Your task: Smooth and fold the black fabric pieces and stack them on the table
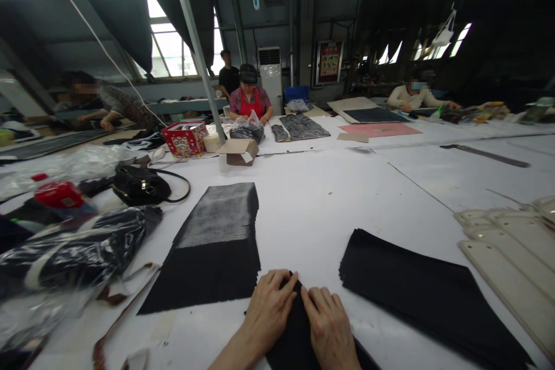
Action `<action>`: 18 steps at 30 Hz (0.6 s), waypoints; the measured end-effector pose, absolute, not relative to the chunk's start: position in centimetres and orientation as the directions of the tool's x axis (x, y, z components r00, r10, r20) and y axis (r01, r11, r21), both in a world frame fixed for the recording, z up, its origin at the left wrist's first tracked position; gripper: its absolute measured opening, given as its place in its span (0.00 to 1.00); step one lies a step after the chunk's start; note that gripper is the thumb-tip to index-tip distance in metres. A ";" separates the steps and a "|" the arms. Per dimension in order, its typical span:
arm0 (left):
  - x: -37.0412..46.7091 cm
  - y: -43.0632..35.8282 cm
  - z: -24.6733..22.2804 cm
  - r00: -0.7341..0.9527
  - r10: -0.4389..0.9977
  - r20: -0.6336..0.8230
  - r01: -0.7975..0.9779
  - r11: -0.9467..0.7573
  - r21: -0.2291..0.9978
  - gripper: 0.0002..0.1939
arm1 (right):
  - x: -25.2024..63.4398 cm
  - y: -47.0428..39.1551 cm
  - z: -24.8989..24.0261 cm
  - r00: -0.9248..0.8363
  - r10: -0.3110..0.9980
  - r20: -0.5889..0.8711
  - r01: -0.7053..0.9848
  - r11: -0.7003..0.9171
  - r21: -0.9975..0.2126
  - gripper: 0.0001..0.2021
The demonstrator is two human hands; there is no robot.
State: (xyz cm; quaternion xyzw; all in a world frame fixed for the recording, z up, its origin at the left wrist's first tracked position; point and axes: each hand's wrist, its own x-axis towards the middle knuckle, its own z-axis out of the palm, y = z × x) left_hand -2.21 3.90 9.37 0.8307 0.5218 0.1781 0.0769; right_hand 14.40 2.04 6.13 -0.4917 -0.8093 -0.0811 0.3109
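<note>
Both hands are at the bottom centre, on a piece of black fabric (pixel 293 332) lying on the white table. My left hand (pixel 271 306) pinches the fabric's upper corner between thumb and fingers. Close beside it, my right hand (pixel 327 321) presses its bent fingers on the fabric's right edge. To the left lies a stack of black pieces (pixel 212 272), its top part greyish. Another stack of black fabric pieces (pixel 411 286) lies to the right, apart from my hands.
Plastic-wrapped dark goods (pixel 82 243) and a black handbag (pixel 142 185) are at left. Beige templates (pixel 511 248) lie at right. A small cardboard box (pixel 239 153) stands near a pole (pixel 195 40). Several people work beyond.
</note>
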 end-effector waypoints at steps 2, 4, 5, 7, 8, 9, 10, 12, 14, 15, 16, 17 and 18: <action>-2.3 3.9 9.4 0.389 0.895 0.218 0.849 -0.440 0.293 0.22 | 14.3 2.1 6.1 -0.318 0.740 0.593 0.845 0.505 -0.176 0.20; -2.3 4.0 9.4 0.387 0.894 0.228 0.856 -0.440 0.270 0.22 | 14.3 2.2 5.9 -0.312 0.733 0.605 0.842 0.508 -0.181 0.20; -2.3 4.0 9.4 0.387 0.892 0.234 0.859 -0.441 0.260 0.22 | 14.3 2.2 5.9 -0.310 0.730 0.609 0.841 0.509 -0.183 0.20; -2.3 4.0 9.4 0.390 0.888 0.244 0.861 -0.445 0.244 0.22 | 14.2 2.2 5.8 -0.313 0.730 0.607 0.837 0.514 -0.186 0.21; -2.3 4.0 9.3 0.392 0.885 0.249 0.862 -0.448 0.236 0.22 | 14.2 2.2 5.8 -0.315 0.732 0.605 0.836 0.515 -0.187 0.21; -2.3 4.0 9.2 0.395 0.883 0.253 0.863 -0.451 0.228 0.22 | 14.2 2.2 5.8 -0.318 0.734 0.600 0.836 0.516 -0.187 0.21; -2.3 4.0 9.1 0.397 0.881 0.257 0.865 -0.453 0.217 0.22 | 14.2 2.2 5.8 -0.322 0.737 0.594 0.836 0.516 -0.187 0.21; -2.5 4.1 9.0 0.396 0.880 0.264 0.872 -0.450 0.191 0.21 | 14.3 2.1 5.8 -0.328 0.744 0.582 0.837 0.515 -0.187 0.21; -2.8 4.3 8.9 0.373 0.882 0.287 0.888 -0.429 0.163 0.21 | 14.3 2.1 5.8 -0.333 0.751 0.570 0.838 0.513 -0.185 0.22; -3.0 4.4 9.0 0.356 0.883 0.305 0.898 -0.413 0.149 0.22 | 14.4 2.1 5.8 -0.336 0.755 0.563 0.840 0.510 -0.183 0.22; -3.2 4.5 9.1 0.341 0.882 0.326 0.907 -0.400 0.135 0.23 | 14.3 2.1 5.8 -0.338 0.759 0.557 0.843 0.507 -0.180 0.22; -3.4 4.6 9.3 0.334 0.877 0.345 0.911 -0.395 0.122 0.24 | 14.3 2.1 5.8 -0.339 0.763 0.550 0.847 0.502 -0.175 0.22; -3.5 4.6 9.5 0.343 0.868 0.358 0.908 -0.404 0.110 0.24 | 14.1 2.1 5.9 -0.339 0.768 0.543 0.851 0.496 -0.171 0.22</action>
